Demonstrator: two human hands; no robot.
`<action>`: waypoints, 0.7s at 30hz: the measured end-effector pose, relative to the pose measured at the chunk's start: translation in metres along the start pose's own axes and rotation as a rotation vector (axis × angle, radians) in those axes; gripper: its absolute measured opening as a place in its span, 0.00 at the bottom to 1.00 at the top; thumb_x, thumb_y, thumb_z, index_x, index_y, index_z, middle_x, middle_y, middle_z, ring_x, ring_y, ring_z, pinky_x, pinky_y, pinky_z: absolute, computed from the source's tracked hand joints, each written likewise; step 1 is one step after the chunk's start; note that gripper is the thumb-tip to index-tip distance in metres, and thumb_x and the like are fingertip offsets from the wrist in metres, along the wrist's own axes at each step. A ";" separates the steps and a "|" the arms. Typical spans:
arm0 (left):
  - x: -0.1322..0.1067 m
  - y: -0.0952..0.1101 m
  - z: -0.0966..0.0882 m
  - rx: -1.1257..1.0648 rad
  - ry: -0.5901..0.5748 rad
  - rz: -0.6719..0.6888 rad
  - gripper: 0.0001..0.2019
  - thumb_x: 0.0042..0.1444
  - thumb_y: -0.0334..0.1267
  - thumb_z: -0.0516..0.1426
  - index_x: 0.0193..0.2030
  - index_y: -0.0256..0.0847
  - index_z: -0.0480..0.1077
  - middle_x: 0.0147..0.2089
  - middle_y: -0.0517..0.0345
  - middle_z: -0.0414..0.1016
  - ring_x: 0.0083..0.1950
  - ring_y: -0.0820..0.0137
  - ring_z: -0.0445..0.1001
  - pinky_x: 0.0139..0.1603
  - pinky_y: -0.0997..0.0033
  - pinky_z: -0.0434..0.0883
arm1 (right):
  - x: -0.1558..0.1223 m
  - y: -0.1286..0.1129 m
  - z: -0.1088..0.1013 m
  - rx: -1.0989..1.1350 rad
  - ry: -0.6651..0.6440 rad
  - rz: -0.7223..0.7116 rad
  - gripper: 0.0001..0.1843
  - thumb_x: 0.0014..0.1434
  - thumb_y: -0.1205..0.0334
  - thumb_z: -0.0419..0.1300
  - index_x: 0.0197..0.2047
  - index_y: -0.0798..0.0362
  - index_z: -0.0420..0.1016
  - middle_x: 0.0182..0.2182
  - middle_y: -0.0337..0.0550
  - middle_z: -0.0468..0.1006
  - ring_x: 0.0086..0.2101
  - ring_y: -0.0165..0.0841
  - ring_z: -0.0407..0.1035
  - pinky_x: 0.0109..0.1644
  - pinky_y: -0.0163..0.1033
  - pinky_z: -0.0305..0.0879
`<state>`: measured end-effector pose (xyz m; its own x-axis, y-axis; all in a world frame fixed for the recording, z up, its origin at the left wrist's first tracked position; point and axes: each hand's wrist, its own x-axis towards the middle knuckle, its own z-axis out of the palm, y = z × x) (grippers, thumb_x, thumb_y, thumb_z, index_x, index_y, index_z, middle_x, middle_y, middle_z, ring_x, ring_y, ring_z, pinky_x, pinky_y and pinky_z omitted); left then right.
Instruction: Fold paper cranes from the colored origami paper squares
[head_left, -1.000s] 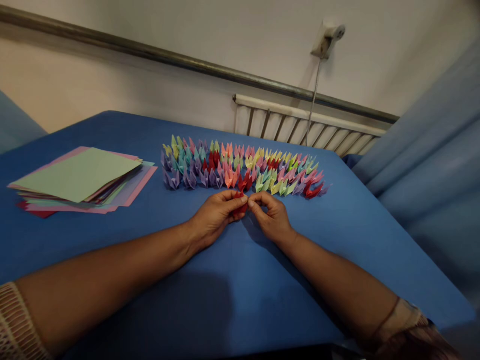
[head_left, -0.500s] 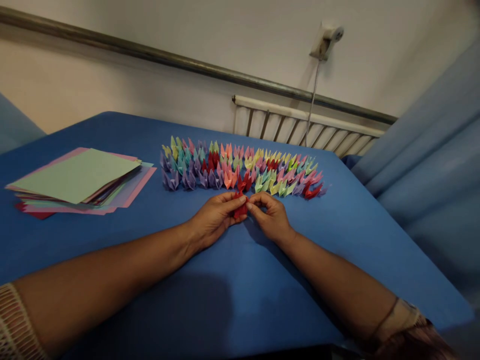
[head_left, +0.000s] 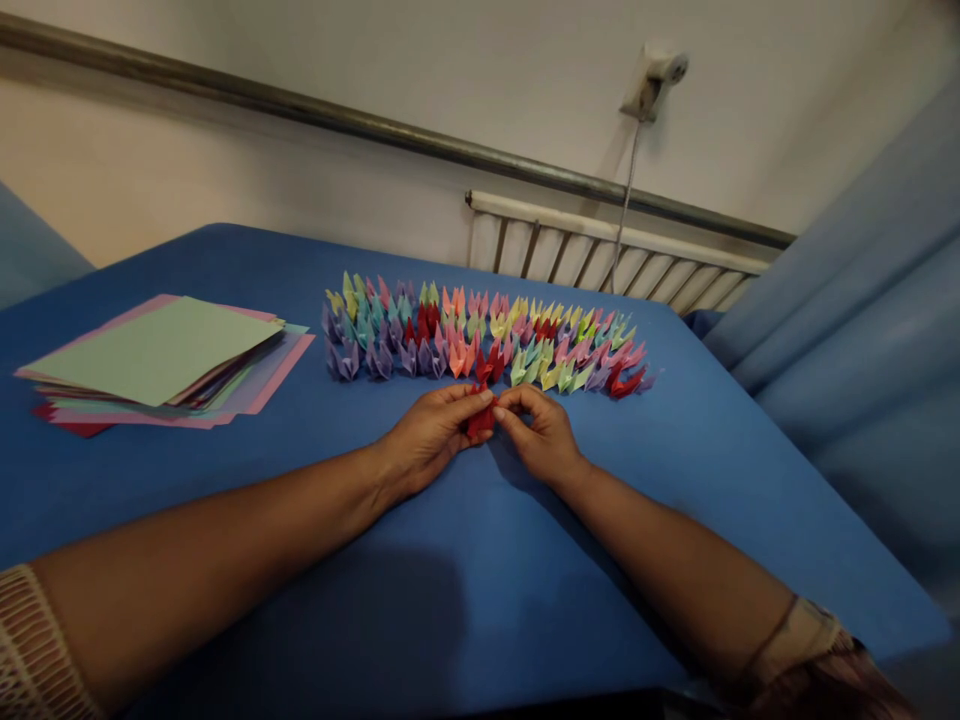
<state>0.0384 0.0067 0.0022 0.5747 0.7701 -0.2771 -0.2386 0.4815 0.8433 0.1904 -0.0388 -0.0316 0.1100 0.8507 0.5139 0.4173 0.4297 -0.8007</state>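
Between my two hands is a small piece of folded red paper, held just above the blue surface. My left hand is closed on its left side, thumb on top and fingers beneath. From the right, my right hand pinches the paper's edge between thumb and fingertips. The fingers cover much of the paper, so its exact folded shape is hard to make out. Right behind my hands stand rows of folded paper cranes in many colours, with a red crane closest to my fingertips.
A loose stack of coloured paper sheets, pale green on top, lies at the left on the blue-covered table. Beyond the table are a wall with a metal rail and a radiator. A blue curtain hangs along the right.
Almost nothing differs. Both hands stay in place on the red paper, with only a very slight shift of the fingers and paper.
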 end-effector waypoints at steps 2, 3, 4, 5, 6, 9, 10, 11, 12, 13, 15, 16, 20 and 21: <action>0.000 0.000 0.000 0.006 -0.004 -0.002 0.10 0.46 0.36 0.69 0.30 0.36 0.73 0.27 0.63 0.71 0.29 0.78 0.68 0.35 0.76 0.68 | 0.000 0.000 0.000 0.006 0.004 0.009 0.03 0.57 0.66 0.59 0.31 0.50 0.72 0.29 0.38 0.73 0.31 0.31 0.68 0.39 0.38 0.67; 0.000 0.000 -0.001 0.009 -0.006 -0.002 0.10 0.45 0.35 0.69 0.30 0.36 0.73 0.27 0.63 0.71 0.29 0.78 0.69 0.36 0.76 0.68 | 0.000 0.000 0.000 0.012 0.001 0.009 0.03 0.57 0.66 0.59 0.31 0.50 0.72 0.29 0.38 0.73 0.32 0.31 0.68 0.39 0.38 0.67; 0.000 0.000 -0.001 0.010 -0.007 -0.002 0.10 0.45 0.35 0.69 0.30 0.36 0.73 0.27 0.63 0.71 0.29 0.78 0.69 0.36 0.76 0.68 | 0.000 -0.001 0.000 0.019 -0.004 0.008 0.03 0.57 0.66 0.59 0.31 0.50 0.72 0.29 0.38 0.73 0.32 0.30 0.68 0.39 0.38 0.67; 0.000 0.000 -0.001 0.009 -0.007 -0.002 0.10 0.44 0.34 0.69 0.30 0.36 0.73 0.27 0.63 0.71 0.29 0.78 0.69 0.36 0.76 0.68 | 0.000 -0.001 0.000 0.023 -0.010 0.007 0.03 0.57 0.65 0.59 0.31 0.50 0.72 0.29 0.38 0.73 0.31 0.30 0.68 0.39 0.38 0.67; 0.000 0.000 -0.001 0.007 -0.007 -0.002 0.10 0.44 0.34 0.69 0.30 0.36 0.73 0.27 0.63 0.71 0.29 0.78 0.69 0.35 0.76 0.68 | 0.000 -0.002 0.000 0.024 -0.013 0.008 0.03 0.57 0.65 0.59 0.31 0.50 0.72 0.29 0.38 0.73 0.31 0.30 0.68 0.39 0.38 0.67; 0.000 0.001 -0.001 -0.004 -0.012 -0.007 0.09 0.45 0.34 0.69 0.30 0.36 0.73 0.26 0.62 0.71 0.28 0.79 0.69 0.34 0.77 0.68 | 0.000 -0.002 0.000 0.028 -0.012 0.029 0.03 0.57 0.63 0.59 0.31 0.50 0.72 0.29 0.37 0.73 0.32 0.31 0.68 0.40 0.38 0.67; 0.000 0.002 -0.001 -0.010 -0.014 -0.011 0.09 0.46 0.34 0.69 0.30 0.35 0.73 0.27 0.62 0.71 0.28 0.78 0.69 0.34 0.77 0.69 | 0.000 -0.001 0.000 0.037 -0.007 0.046 0.03 0.57 0.62 0.59 0.31 0.50 0.72 0.29 0.37 0.73 0.32 0.31 0.68 0.40 0.38 0.67; -0.001 0.002 -0.001 -0.019 -0.013 -0.014 0.08 0.47 0.34 0.68 0.31 0.35 0.74 0.28 0.61 0.72 0.29 0.78 0.70 0.35 0.77 0.69 | 0.000 0.001 0.001 0.054 0.002 0.069 0.04 0.57 0.62 0.59 0.31 0.50 0.72 0.29 0.37 0.73 0.32 0.31 0.68 0.40 0.38 0.67; -0.001 0.003 0.000 -0.026 -0.011 -0.018 0.08 0.47 0.34 0.68 0.32 0.36 0.75 0.30 0.60 0.73 0.31 0.77 0.71 0.36 0.76 0.70 | 0.000 0.003 0.001 0.075 0.015 0.098 0.04 0.57 0.61 0.59 0.31 0.50 0.72 0.29 0.37 0.73 0.31 0.31 0.68 0.39 0.38 0.66; -0.001 0.004 0.000 -0.032 -0.005 -0.018 0.08 0.48 0.34 0.68 0.34 0.36 0.75 0.31 0.59 0.74 0.32 0.76 0.72 0.37 0.75 0.71 | 0.001 0.005 0.001 0.098 0.032 0.129 0.05 0.57 0.60 0.60 0.31 0.50 0.72 0.28 0.37 0.73 0.31 0.31 0.68 0.39 0.38 0.66; -0.001 0.006 0.000 -0.024 0.008 -0.011 0.09 0.48 0.33 0.67 0.36 0.37 0.76 0.35 0.58 0.75 0.36 0.74 0.73 0.39 0.73 0.73 | 0.002 0.008 0.001 0.148 0.076 0.185 0.06 0.56 0.58 0.61 0.31 0.51 0.72 0.27 0.37 0.73 0.29 0.30 0.67 0.37 0.37 0.65; -0.001 0.006 0.000 -0.013 0.015 -0.003 0.09 0.49 0.32 0.67 0.37 0.37 0.76 0.36 0.58 0.76 0.37 0.74 0.74 0.40 0.72 0.73 | 0.003 0.009 0.001 0.170 0.098 0.206 0.06 0.56 0.58 0.61 0.31 0.51 0.72 0.27 0.36 0.73 0.28 0.30 0.66 0.36 0.37 0.65; 0.000 0.005 -0.002 0.048 0.033 0.035 0.10 0.49 0.30 0.66 0.39 0.37 0.76 0.39 0.57 0.76 0.38 0.74 0.74 0.40 0.72 0.75 | 0.004 0.008 0.001 0.222 0.146 0.238 0.07 0.54 0.56 0.62 0.31 0.51 0.72 0.27 0.36 0.73 0.27 0.29 0.66 0.35 0.36 0.64; 0.001 0.004 -0.003 0.056 0.037 0.044 0.09 0.49 0.30 0.67 0.38 0.37 0.75 0.38 0.57 0.76 0.37 0.74 0.75 0.40 0.73 0.75 | 0.004 0.008 0.001 0.227 0.146 0.241 0.08 0.54 0.56 0.62 0.32 0.51 0.72 0.27 0.36 0.73 0.27 0.29 0.66 0.35 0.36 0.64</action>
<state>0.0359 0.0109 0.0041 0.5349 0.8055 -0.2551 -0.2183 0.4235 0.8792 0.1931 -0.0321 -0.0362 0.3155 0.8904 0.3279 0.1547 0.2927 -0.9436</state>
